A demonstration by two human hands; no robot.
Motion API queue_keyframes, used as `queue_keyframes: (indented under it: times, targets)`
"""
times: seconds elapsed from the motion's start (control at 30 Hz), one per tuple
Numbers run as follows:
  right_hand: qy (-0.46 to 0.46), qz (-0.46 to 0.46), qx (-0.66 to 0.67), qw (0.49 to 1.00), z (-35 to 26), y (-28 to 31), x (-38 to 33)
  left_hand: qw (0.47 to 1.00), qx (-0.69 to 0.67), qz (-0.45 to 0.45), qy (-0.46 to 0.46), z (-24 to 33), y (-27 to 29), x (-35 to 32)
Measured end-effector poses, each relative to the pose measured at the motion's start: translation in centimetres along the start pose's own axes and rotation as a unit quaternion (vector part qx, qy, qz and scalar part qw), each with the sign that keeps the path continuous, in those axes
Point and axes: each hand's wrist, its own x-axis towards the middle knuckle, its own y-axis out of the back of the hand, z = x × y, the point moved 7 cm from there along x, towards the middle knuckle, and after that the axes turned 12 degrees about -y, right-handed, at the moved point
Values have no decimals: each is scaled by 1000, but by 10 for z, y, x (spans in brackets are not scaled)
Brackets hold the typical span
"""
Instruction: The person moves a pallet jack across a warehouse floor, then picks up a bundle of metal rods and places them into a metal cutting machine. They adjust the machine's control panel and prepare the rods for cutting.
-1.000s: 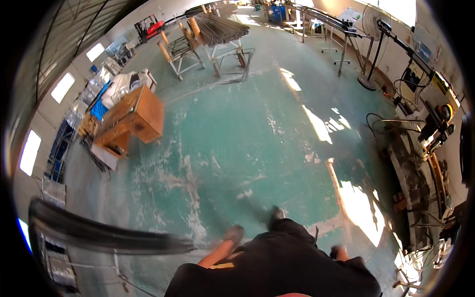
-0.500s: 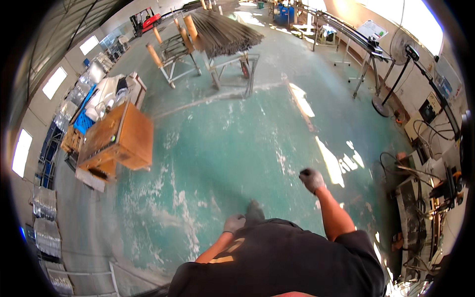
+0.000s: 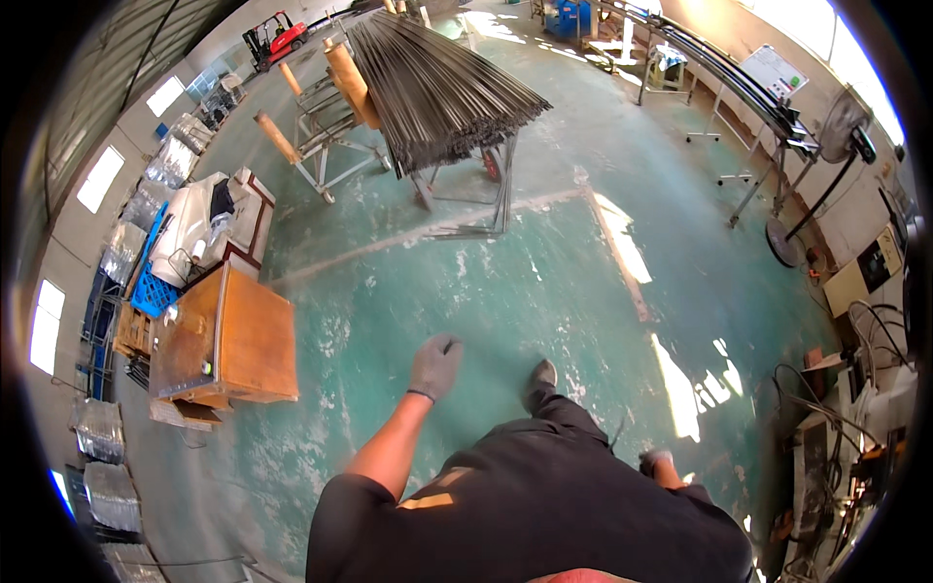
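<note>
My left hand (image 3: 437,366), in a grey work glove, swings out in front of my body above the green floor. Its fingers are curled in, and nothing shows in them. My right hand (image 3: 656,461), gloved too, is low beside my right hip; my dark shirt and its own angle hide most of its fingers. Neither hand touches anything around it. Farther ahead, a large bundle of long dark metal bars (image 3: 442,97) lies on a wheeled metal rack (image 3: 505,189) with upright tan posts (image 3: 350,83). One shoe (image 3: 541,377) shows ahead of my trousers.
An orange-brown wooden cabinet (image 3: 255,335) stands at the left, with wrapped bundles (image 3: 100,428) along that wall. On the right are a standing fan (image 3: 844,126), a long narrow bench (image 3: 719,73) and machinery with cables (image 3: 826,418). A red forklift (image 3: 276,39) is parked far back.
My left hand has swung forward and my right hand back to my hip. The bar rack looks nearer, and the cabinet has come closer on my left.
</note>
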Motion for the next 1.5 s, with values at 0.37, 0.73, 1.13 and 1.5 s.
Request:
queue_keyframes:
  times: [0.37, 0.73, 1.13, 1.5]
  targets:
    - [191, 348, 450, 800, -160, 640, -168, 975, 5, 25, -219, 121, 55, 221]
    - [100, 441, 315, 834, -245, 837, -219, 987, 62, 51, -138, 31, 60, 415]
    - [-7, 304, 272, 913, -258, 890, -192, 942, 237, 143, -190, 58, 51, 372]
    - [1, 312, 220, 924, -257, 897, -175, 943, 226, 169, -178, 60, 48, 359]
